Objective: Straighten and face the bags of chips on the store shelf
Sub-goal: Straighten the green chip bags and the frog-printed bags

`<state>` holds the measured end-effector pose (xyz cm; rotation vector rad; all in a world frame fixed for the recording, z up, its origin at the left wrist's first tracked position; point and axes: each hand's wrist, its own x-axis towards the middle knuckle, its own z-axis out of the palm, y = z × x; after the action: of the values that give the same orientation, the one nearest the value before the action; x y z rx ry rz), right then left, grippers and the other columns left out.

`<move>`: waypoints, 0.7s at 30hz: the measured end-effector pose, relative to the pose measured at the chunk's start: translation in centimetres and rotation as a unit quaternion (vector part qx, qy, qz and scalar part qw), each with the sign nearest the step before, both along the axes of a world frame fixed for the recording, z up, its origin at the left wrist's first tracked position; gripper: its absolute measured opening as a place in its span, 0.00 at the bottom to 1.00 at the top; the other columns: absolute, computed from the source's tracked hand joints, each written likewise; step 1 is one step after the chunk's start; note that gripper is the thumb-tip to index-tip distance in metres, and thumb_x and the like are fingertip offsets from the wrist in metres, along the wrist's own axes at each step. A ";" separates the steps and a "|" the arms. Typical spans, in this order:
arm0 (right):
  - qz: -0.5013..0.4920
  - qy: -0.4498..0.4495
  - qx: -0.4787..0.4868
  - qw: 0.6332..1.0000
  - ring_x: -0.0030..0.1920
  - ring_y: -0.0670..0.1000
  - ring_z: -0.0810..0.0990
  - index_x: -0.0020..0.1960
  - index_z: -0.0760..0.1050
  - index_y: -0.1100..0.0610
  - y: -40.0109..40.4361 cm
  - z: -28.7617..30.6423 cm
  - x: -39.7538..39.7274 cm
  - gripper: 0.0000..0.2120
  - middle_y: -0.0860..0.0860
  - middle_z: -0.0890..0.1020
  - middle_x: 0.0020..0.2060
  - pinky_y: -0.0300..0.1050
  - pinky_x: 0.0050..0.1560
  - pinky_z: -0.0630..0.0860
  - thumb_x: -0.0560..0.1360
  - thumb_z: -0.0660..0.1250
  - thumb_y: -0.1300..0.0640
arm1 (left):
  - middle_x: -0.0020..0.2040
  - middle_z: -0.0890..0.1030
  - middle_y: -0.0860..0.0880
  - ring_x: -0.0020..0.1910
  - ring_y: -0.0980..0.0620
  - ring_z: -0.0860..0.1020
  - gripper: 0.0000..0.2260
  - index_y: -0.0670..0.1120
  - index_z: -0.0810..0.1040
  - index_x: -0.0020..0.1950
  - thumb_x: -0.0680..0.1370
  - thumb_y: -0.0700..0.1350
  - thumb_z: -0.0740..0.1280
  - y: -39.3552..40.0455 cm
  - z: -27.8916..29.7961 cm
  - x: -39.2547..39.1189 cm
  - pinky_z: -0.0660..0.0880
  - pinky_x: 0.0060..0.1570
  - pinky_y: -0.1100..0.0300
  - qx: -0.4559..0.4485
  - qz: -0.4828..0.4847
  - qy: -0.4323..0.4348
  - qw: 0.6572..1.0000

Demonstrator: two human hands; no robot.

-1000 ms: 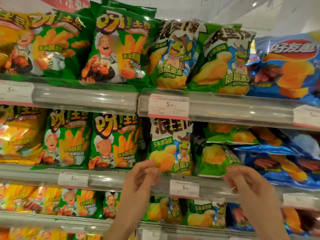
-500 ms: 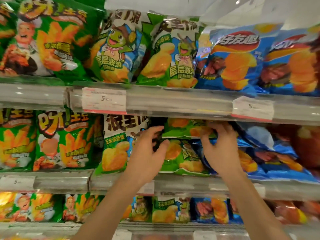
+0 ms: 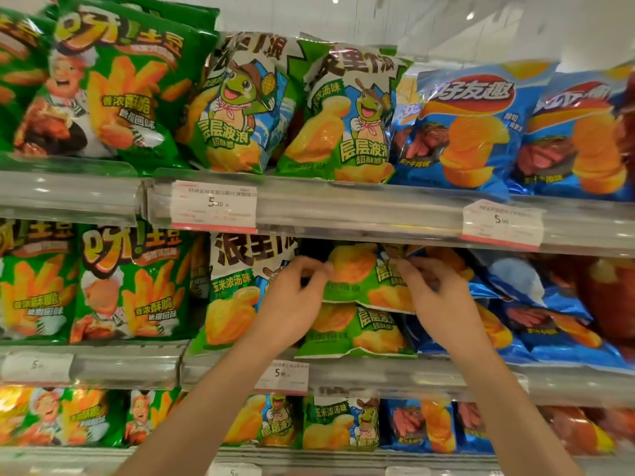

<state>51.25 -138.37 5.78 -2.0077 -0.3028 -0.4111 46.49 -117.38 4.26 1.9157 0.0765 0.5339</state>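
Observation:
On the middle shelf a green turtle-brand chip bag (image 3: 360, 280) lies on top of another flat green bag (image 3: 357, 331). My left hand (image 3: 295, 300) pinches the upper bag's left edge with curled fingers. My right hand (image 3: 436, 297) grips its right side. To the left an upright bag of the same brand (image 3: 237, 293) faces forward, partly behind my left hand. Blue chip bags (image 3: 536, 314) lie slumped to the right.
The shelf above carries upright green fry bags (image 3: 113, 91), turtle bags (image 3: 347, 111) and blue bags (image 3: 470, 128). Its clear price rail (image 3: 360, 214) hangs just over my hands. Green fry bags (image 3: 127, 286) stand at middle left. A lower shelf holds more bags (image 3: 340, 424).
Both hands rose from below the middle shelf's front rail up to the tilted green bag and took hold of its two sides. The bag has since been drawn forward and lower.

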 end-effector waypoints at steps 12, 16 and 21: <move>0.016 0.116 -0.009 0.993 0.42 0.36 0.73 0.46 0.75 0.41 -0.6 0.7 0.1 0.19 0.33 0.77 0.42 0.34 0.40 0.65 0.72 0.61 0.27 | 0.71 0.74 0.52 0.65 0.53 0.75 0.34 0.57 0.62 0.79 0.76 0.57 0.71 0.1 0.5 -1.3 0.72 0.59 0.59 0.001 -0.066 0.072 0.995; 0.010 0.115 -0.028 0.993 0.39 0.36 0.71 0.45 0.72 0.41 -0.5 0.3 -1.4 0.19 0.34 0.73 0.40 0.36 0.38 0.66 0.71 0.61 0.27 | 0.66 0.75 0.57 0.60 0.56 0.74 0.41 0.59 0.58 0.80 0.70 0.67 0.67 0.3 0.9 -1.8 0.69 0.48 0.67 0.021 -0.092 0.118 0.989; 0.025 0.134 -0.013 0.991 0.42 0.38 0.78 0.54 0.68 0.42 -1.0 -0.3 -3.9 0.27 0.40 0.79 0.44 0.38 0.39 0.73 0.65 0.64 0.25 | 0.70 0.75 0.56 0.69 0.50 0.73 0.44 0.56 0.60 0.80 0.69 0.75 0.64 -0.6 1.3 -1.0 0.71 0.64 0.55 0.017 -0.062 0.113 0.992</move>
<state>47.37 -139.33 5.49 -2.0471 -0.1907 -0.1035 45.49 -117.99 5.54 1.9931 0.0945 0.2357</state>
